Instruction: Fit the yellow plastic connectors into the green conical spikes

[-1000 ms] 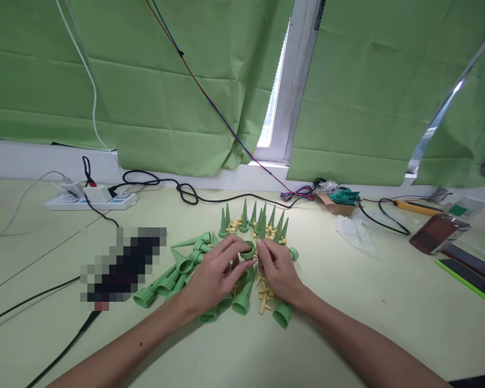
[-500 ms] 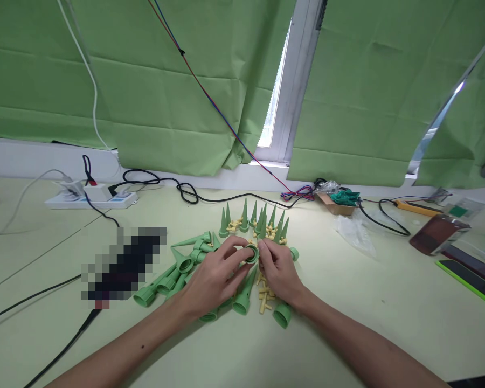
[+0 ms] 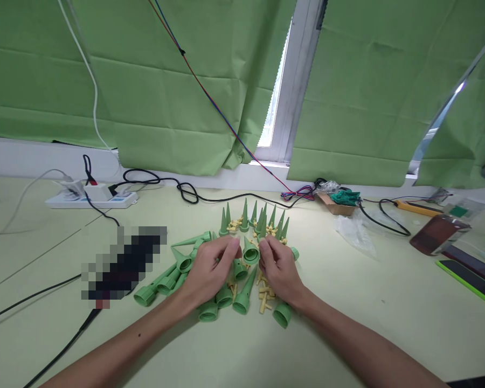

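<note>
two hands, head view: the left hand point(image 3: 214, 267) and the right hand point(image 3: 281, 269) face each other over the table point(image 3: 347, 323), with a gap between their fingertips.
held green spike: the hollow green spike point(image 3: 250, 252) sits in that gap, tip away, wide mouth toward the viewer.
what has changed: half a second ago the left fingers were about the spike's rim; they have since drawn off to the left, baring the whole mouth.
what it means: the right hand now seems to carry the piece alone, the left being freed for another part of the work.
right hand: narrow, thumb and fingers pinched at the spike's right side.
left hand: thumb laid on curled fingers; whether anything lies between them cannot be told.
lying spikes: more green spikes point(image 3: 167, 281) crowd beneath and beside the left hand, which hides some.
yellow fittings: small tee-shaped pieces point(image 3: 263, 303) lie below the right hand, partly covered by it.
standing spikes: a cluster of upright cones point(image 3: 244, 216) rises just beyond the hands, yellow pieces among them, limiting forward reach.
surroundings: power strip point(image 3: 91, 202) at left; cardboard box point(image 3: 334, 206) and plastic bag point(image 3: 354, 235) at right, well apart from the hands.
</note>
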Available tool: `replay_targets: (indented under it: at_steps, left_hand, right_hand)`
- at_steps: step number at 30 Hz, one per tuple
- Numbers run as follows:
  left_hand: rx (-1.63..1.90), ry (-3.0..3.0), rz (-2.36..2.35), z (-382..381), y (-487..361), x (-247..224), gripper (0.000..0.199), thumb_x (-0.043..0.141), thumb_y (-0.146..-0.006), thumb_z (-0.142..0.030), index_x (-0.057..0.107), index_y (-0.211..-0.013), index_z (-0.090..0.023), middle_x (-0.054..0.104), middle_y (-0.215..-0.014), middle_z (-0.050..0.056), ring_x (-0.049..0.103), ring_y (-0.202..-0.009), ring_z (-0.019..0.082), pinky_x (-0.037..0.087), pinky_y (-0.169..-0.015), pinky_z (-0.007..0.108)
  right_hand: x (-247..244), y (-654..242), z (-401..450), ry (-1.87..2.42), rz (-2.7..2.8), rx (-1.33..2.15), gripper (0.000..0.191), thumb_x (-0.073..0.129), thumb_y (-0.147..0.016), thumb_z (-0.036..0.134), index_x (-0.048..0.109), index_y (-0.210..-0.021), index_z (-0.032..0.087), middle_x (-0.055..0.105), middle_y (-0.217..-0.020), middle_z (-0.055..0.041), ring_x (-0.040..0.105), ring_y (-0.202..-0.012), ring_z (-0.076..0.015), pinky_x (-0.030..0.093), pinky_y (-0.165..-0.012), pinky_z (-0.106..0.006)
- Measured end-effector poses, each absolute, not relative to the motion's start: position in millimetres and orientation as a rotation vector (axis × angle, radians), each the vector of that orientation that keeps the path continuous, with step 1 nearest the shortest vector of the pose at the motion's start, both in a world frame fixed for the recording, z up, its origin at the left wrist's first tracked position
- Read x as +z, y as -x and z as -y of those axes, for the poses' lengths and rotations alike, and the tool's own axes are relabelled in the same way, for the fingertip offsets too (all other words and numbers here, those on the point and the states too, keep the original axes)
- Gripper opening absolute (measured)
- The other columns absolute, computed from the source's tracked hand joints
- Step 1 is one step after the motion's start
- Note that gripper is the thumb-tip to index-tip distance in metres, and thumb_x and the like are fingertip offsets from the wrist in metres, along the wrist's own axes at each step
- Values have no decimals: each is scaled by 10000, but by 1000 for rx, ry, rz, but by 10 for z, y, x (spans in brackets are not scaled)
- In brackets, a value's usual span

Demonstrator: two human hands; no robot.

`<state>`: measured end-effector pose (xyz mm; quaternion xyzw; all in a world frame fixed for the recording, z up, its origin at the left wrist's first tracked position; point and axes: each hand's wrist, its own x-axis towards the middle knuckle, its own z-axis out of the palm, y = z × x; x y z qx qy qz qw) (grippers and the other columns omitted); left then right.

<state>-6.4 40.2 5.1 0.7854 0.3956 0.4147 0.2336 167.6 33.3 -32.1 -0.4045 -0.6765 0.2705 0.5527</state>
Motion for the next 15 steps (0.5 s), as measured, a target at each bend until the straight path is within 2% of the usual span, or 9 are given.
replay_targets:
  at_steps: [6,11,15]
  left_hand:
    - [1025,-1990,-1059,-443,62,-9,487,365,-974,-504,451,-623,-178,432,-520,-34,446,-509,120,352,-520,252]
    - [1022,-2071,-1066,-431,48,36,449,415,-958,-476,437,-620,-181,424,-555,-35,423,-541,116,343,-528,248]
    - [1046,-2090,-1053,-424,39,44,372,456,-939,-449,486,-682,-181,434,-628,-35,435,-562,109,363,-537,237]
  right_hand:
    - [-297,-1680,-309,951,1704,615,325,382,-1004,393,413,-733,216,411,-598,39,380,-534,-120,318,-523,-256]
    - [-302,-1675,-314,948,1710,616,322,371,-1010,379,405,-735,215,415,-616,36,380,-541,-119,321,-532,-256]
    - [-311,-1672,-324,960,1703,630,329,357,-1015,385,398,-733,219,411,-603,39,371,-529,-120,313,-523,-258]
